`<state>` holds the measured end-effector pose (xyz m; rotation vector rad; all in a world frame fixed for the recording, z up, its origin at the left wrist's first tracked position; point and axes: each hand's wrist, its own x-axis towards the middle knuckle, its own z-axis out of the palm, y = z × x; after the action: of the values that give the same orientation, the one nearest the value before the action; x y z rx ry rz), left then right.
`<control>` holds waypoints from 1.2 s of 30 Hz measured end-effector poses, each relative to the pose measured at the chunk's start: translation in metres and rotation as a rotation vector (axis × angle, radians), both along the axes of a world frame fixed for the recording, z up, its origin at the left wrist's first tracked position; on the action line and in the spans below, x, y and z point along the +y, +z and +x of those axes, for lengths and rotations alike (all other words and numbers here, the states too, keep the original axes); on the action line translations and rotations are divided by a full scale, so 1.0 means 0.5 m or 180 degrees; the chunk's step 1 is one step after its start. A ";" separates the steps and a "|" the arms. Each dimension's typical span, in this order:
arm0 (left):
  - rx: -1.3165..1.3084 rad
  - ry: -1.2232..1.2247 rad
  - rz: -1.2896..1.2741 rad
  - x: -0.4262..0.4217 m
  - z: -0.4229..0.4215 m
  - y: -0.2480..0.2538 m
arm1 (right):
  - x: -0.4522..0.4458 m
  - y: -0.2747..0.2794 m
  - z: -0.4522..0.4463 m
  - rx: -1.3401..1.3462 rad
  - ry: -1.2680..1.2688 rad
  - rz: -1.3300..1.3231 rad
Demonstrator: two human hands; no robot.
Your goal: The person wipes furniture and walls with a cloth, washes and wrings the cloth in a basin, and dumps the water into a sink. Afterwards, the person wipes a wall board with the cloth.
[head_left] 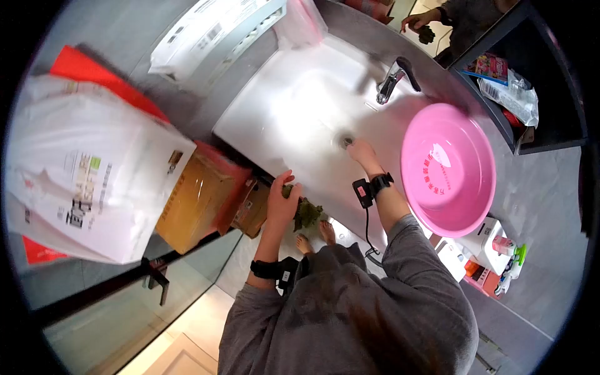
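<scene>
Dark green leafy vegetables [307, 214] hang from my left hand [282, 199], whose fingers are wrapped round them near the front left edge of the white sink [250, 128]. Over the basin, my right hand [364, 154] reaches down beside the round drain [345, 139]. Its fingers are bent together, and whatever they may hold is hidden. The chrome faucet [389, 82] stands at the back of the sink, beyond my right hand.
A pink basin [447, 169] rests on the sink's right side. Left are a white bag [94, 169] and a cardboard box [199, 197]. An open dark cabinet [550, 81] is at upper right, bottles [503, 245] at lower right. A cable hangs from my right wrist.
</scene>
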<state>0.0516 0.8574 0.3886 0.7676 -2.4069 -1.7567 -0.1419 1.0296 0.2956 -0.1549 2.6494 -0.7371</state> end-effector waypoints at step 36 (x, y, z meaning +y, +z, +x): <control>0.1263 0.4930 0.0556 -0.061 1.469 0.069 | -0.607 0.292 1.571 -0.3095 0.5771 -0.1807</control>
<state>0.7861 0.8267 0.4229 1.4667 -0.7592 -1.1397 0.6434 0.7262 0.4416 -1.5185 0.6277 -0.5118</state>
